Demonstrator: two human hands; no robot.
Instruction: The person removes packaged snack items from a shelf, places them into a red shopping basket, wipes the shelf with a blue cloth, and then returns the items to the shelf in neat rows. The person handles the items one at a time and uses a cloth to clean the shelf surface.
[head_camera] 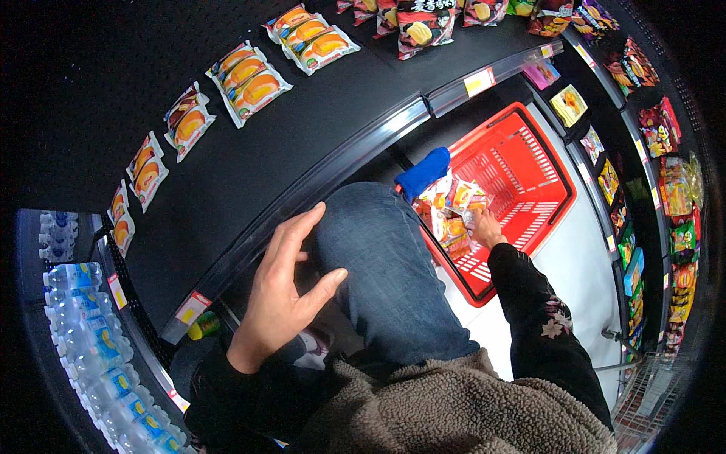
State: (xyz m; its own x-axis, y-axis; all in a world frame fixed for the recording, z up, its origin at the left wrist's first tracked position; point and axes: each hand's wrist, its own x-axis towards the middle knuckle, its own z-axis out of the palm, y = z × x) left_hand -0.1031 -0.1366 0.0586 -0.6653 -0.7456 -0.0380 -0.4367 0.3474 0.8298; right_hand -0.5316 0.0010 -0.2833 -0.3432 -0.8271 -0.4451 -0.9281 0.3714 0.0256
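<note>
My left hand (283, 289) is held above my bent, jeans-covered knee (374, 255). Its fingers are apart, with nothing in them. My right hand (486, 228) reaches down into a red plastic shopping basket (524, 213) that stands on the floor beyond the knee. Its fingers touch wrapped snack packs (462, 196) heaped at the basket's near left side; whether they grip one cannot be told. A dark blue, soft-looking object (426, 170) lies against the rim on that side. The knee hides part of the basket.
Along the black shelf (272, 153), packs of round cakes (249, 82) lie spaced out in a row, with red snack bags (422, 28) farther right. Shrink-wrapped bottled drinks (96, 329) stand at left. Snack shelving (646, 170) and a wire cart or rack (652, 397) are at right.
</note>
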